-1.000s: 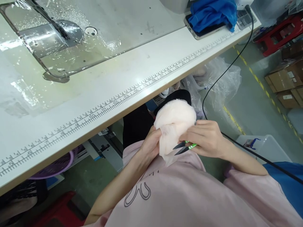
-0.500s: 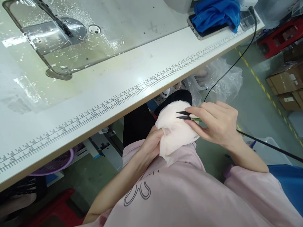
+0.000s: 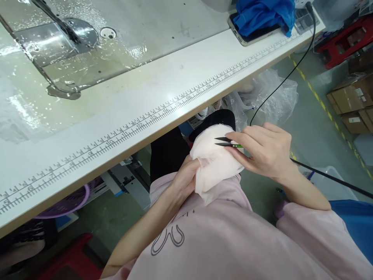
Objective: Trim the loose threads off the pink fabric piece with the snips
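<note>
A piece of thin, pale pink-white fabric (image 3: 217, 171) rests over my lap, bunched into a rounded shape with a loose flap at the bottom. My left hand (image 3: 188, 173) grips its left edge, the thumb on top and the other fingers partly hidden beneath. Between the thumb and fingers of my right hand (image 3: 259, 151) is a pair of thread snips (image 3: 224, 144) with dark blades and a green part. The blades stand a little apart and point left over the fabric. Whether they touch it I cannot tell.
A white sewing table (image 3: 163, 93) with a printed ruler edge runs above my lap. On it lie a phone (image 3: 244, 39) and a blue cloth (image 3: 265, 15). A black cable (image 3: 282, 77) hangs off the right end. Below are a purple basket (image 3: 67, 202) and plastic bags (image 3: 276, 97).
The view has shifted slightly, so the table's metal plate sits further left. Both hands, the fabric and the snips keep nearly the same pose.
</note>
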Demonstrator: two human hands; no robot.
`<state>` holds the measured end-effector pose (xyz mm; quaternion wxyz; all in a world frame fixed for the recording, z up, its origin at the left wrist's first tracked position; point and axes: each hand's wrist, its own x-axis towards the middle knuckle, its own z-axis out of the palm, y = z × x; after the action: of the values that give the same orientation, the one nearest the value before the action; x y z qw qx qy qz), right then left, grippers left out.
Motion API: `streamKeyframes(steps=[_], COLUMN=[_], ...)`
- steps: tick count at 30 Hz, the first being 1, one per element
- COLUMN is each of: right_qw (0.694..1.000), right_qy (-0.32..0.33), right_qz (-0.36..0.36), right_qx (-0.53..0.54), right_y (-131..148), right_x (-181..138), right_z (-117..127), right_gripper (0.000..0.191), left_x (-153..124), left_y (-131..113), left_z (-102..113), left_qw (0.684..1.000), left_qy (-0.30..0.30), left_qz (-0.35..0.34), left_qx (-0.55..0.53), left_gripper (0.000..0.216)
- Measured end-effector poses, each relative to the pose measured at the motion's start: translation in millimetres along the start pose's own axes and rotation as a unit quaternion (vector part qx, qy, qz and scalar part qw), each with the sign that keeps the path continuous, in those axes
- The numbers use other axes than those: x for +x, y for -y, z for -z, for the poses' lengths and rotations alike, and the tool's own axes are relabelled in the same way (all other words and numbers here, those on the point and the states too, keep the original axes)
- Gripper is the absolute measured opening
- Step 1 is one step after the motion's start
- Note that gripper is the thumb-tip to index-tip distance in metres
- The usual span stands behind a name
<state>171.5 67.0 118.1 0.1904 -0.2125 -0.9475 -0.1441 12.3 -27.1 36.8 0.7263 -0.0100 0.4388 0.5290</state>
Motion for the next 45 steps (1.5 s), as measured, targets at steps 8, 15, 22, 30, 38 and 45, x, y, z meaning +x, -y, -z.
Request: streamKeyframes(steps=[8,15,22,30,38,45], right_qw=[1.000,0.999,0.995,0.991,0.993,0.993], right_qy=[-0.007,-0.015,0.006,0.010,0.003,-0.002], right_qz=[-0.010,-0.016,-0.046,-0.067,-0.057,-0.050], right_qx=[0.014,0.036,0.089,0.113,0.104,0.110], right_y=[0.3,0.3,1.1,1.0,0.4,-0.5], right_x=[-1.9,-2.7,-4.8,-8.6,-9.6,-9.1], right_z=[-1.9,-3.3,-6.2,-8.9,-8.0,-8.2], right_gripper=[0.016,0.017,0.021,0.019,0.018,0.017], left_x=[0.8,0.3,-0.2,-1.2,-1.2,-1.1], left_y=[0.7,1.6,2.5,1.3,1.2,2.7], left_z=[-0.4,-1.0,1.4,-1.2,-0.5,-0.2], left_qw=[1.000,1.000,1.000,1.000,1.000,1.000], left_qy=[-0.005,-0.008,0.015,0.027,0.018,0.023], left_qz=[-0.003,-0.004,0.002,0.005,0.007,0.004], left_qx=[0.009,0.013,0.013,-0.001,-0.003,-0.002], left_gripper=[0.027,0.030,0.032,0.044,0.047,0.045])
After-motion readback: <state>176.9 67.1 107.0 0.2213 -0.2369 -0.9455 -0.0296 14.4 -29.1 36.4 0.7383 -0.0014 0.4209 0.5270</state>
